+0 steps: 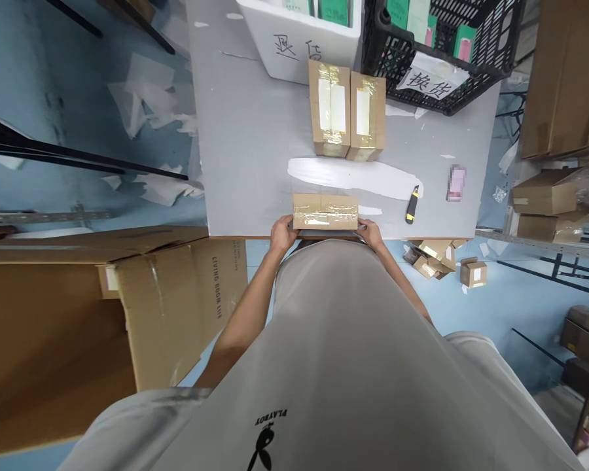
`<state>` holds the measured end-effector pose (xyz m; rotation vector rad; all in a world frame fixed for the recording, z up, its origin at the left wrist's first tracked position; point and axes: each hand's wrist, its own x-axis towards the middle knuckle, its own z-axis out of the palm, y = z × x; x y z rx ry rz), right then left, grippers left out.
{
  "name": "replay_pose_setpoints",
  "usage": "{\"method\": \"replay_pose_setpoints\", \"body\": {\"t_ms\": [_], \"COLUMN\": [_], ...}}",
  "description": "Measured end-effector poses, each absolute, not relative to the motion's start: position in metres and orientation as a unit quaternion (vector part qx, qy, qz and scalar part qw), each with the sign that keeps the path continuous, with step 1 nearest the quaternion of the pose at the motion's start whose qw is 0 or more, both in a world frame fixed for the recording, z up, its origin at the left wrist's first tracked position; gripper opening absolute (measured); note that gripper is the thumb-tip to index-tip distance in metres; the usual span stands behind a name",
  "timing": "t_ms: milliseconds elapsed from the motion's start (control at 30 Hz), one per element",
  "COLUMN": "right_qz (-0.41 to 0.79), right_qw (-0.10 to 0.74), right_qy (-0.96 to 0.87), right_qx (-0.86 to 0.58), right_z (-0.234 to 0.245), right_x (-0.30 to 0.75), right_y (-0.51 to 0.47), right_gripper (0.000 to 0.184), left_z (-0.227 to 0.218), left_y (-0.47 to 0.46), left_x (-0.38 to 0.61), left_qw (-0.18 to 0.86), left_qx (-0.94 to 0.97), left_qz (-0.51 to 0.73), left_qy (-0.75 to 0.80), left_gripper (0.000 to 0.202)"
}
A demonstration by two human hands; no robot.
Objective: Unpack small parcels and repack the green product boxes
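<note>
A small taped cardboard box (325, 210) is at the table's near edge, right in front of my body. My left hand (283, 234) grips its left end and my right hand (370, 233) its right end, fingers curled at the lower corners. Just beyond it lies a long white paper strip (348, 175). A yellow-and-black box cutter (412, 205) rests on the table to the right of the strip. Two more taped cardboard boxes, a left one (330, 108) and a right one (367, 114), stand side by side farther back, with white labels on them.
On the grey table (250, 144) stand a white bin (294, 49) and a black crate (436, 91) holding green boxes. A blurred pink item (456, 183) lies at the right. A large open carton (177, 307) is on my left; small boxes (473, 272) lie on the floor at right.
</note>
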<state>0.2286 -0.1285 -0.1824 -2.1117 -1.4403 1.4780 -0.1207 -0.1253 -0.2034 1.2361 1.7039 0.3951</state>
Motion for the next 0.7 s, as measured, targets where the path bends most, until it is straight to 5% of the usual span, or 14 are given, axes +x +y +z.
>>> {"method": "replay_pose_setpoints", "body": {"t_ms": [300,533,700], "right_qz": [0.506,0.485,0.498], "right_qw": [0.208,0.145,0.179], "right_qy": [-0.489,-0.477,-0.444], "right_qx": [-0.680,-0.719,-0.723], "right_z": [-0.165,-0.171,-0.175], "right_x": [0.248,0.235,0.235], "right_y": [-0.118,-0.103,-0.105], "right_gripper": [0.069,0.054,0.054], "left_z": [-0.188,-0.187,-0.182], "left_y": [-0.119,-0.111,-0.118], "left_x": [-0.135,-0.122,-0.111], "left_qw": [0.555,0.541,0.520], "left_qx": [0.480,0.448,0.449], "left_qz": [0.209,0.155,0.173], "left_qy": [0.647,0.695,0.706], "left_gripper": [0.048,0.038,0.036]}}
